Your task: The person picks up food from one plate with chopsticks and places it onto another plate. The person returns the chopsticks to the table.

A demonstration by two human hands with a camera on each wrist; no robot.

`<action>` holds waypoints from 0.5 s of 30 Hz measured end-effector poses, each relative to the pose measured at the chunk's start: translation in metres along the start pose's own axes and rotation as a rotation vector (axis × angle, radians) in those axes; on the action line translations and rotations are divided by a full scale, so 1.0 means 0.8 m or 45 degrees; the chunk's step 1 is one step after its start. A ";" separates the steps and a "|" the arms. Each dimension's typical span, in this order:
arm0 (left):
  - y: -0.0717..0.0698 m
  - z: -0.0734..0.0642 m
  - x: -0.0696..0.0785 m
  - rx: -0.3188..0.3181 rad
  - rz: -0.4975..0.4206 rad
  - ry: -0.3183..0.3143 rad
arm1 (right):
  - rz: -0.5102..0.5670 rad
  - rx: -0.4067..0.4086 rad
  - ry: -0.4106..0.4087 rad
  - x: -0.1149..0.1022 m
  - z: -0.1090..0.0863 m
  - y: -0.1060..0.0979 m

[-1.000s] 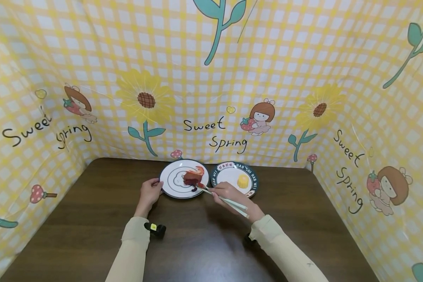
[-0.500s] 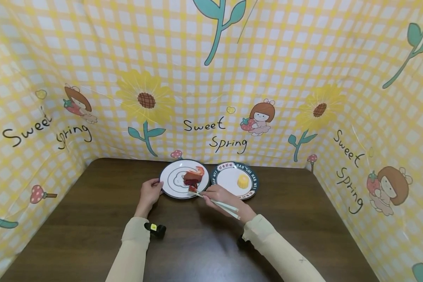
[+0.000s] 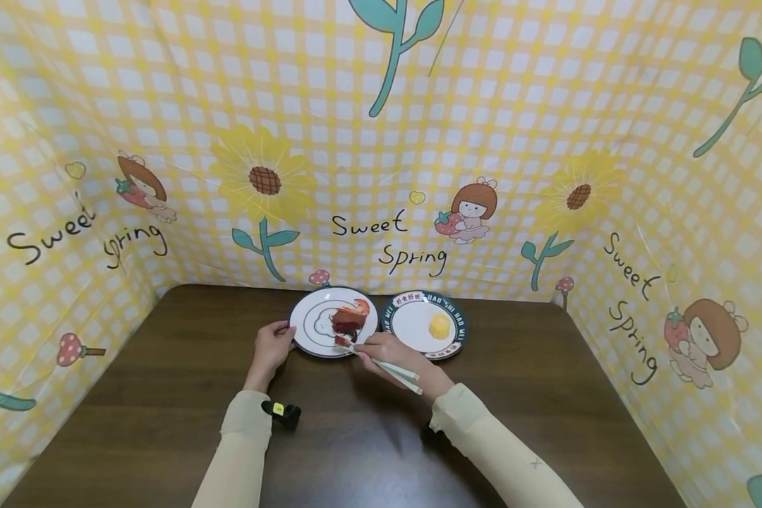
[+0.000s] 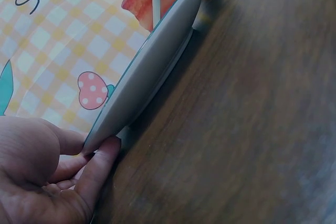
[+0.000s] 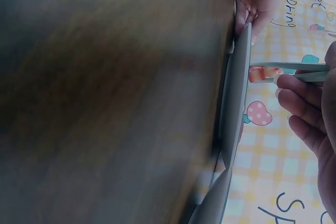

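My left hand (image 3: 273,347) pinches the left rim of a white plate (image 3: 306,310) with a dark edge. In the left wrist view the thumb presses under the rim (image 4: 142,66). My right hand (image 3: 403,358) holds pale green chopsticks (image 3: 398,372) over the plate's front right. Between their tips is a small red-and-white streaked piece of food (image 5: 257,74), which looks like a bacon slice. On the plate, just behind it, lie a dark red piece of meat (image 3: 345,322) and an orange shrimp (image 3: 361,307), partly overlapping.
A second plate (image 3: 413,328) with a dark green lettered rim stands right beside the first, bearing a yellow lump of food (image 3: 439,326). Both are at the back of the brown wooden table (image 3: 330,451), close to a yellow checked cloth wall (image 3: 355,162).
My right hand has moved left and slightly forward on the table, bringing the chopsticks and red piece from the pile's right side to the plate's front. My left hand stays on the rim.
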State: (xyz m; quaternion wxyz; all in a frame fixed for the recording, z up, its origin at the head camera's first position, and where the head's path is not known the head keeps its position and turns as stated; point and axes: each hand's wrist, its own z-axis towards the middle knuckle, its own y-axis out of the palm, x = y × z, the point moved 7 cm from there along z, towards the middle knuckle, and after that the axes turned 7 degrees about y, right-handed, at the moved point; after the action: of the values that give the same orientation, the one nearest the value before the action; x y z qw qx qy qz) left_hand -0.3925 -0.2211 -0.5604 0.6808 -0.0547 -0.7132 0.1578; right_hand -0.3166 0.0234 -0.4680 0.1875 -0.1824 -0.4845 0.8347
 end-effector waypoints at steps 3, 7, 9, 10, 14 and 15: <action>0.001 0.000 0.001 -0.004 -0.001 0.002 | -0.015 -0.002 0.003 0.001 0.001 0.001; 0.001 0.000 0.001 -0.004 0.001 -0.003 | -0.002 -0.054 0.041 0.004 0.002 0.005; 0.001 0.000 0.002 -0.005 0.004 0.002 | 0.031 -0.097 0.084 0.007 0.004 0.007; 0.001 0.000 0.002 -0.003 0.002 0.000 | 0.038 -0.109 0.098 0.008 0.004 0.008; 0.001 -0.001 0.002 0.000 0.003 -0.003 | 0.042 -0.098 0.093 0.009 0.008 0.009; 0.001 -0.001 0.002 0.002 0.004 -0.007 | 0.042 -0.083 0.082 0.009 0.009 0.009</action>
State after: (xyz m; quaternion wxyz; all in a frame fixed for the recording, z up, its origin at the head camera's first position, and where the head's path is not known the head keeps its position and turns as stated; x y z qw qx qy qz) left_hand -0.3919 -0.2199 -0.5591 0.6784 -0.0551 -0.7150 0.1596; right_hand -0.3273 0.0180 -0.4721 0.1832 -0.2232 -0.5022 0.8151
